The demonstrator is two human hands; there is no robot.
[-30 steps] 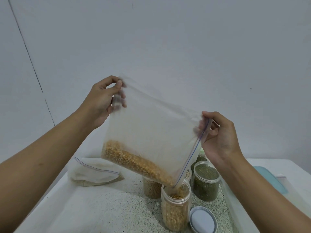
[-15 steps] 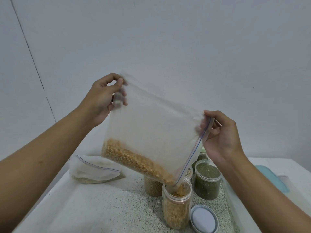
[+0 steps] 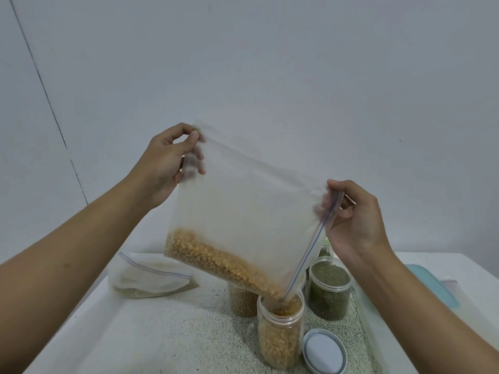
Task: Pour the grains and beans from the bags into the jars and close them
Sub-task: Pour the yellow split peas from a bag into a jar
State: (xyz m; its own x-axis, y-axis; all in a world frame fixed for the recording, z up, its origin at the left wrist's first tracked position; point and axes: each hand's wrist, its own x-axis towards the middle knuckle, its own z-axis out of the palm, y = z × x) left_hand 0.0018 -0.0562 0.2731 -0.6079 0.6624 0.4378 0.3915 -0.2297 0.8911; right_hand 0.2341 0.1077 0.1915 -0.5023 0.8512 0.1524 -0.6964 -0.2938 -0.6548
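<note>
In the head view, the zip bag (image 3: 248, 211) hangs tilted in the air above the surface (image 3: 135, 336). Its lower corner dips into the mouth of the open jar (image 3: 280, 341), which stands near the front just beside a loose lid (image 3: 324, 354). The left hand (image 3: 167, 163) pinches the bag's raised corner, with its fingers showing blurred through the film. The right hand (image 3: 356, 222) pinches the top end of the blue-lined zip edge, so each grip is closed on the bag. The yellow grains (image 3: 216, 263) lie in a band along the low side and run down toward the corner at the jar, which looks well over half full. The bag is thin, soft film and will likely sag wherever it is not pulled taut, and the load will shift as the grains slide. The corners are therefore the sensible holds: one high to set the slope, one at the zip to steer the mouth over the jar. The film is probably slick, so a firm pinch matters. The jar looks like light, clear plastic and might tip if the bag drags on its rim. Behind it stand a green-filled jar (image 3: 329, 292) and a third jar (image 3: 241, 300) with tan contents. A second bag (image 3: 151, 279) lies slumped at the left.
</note>
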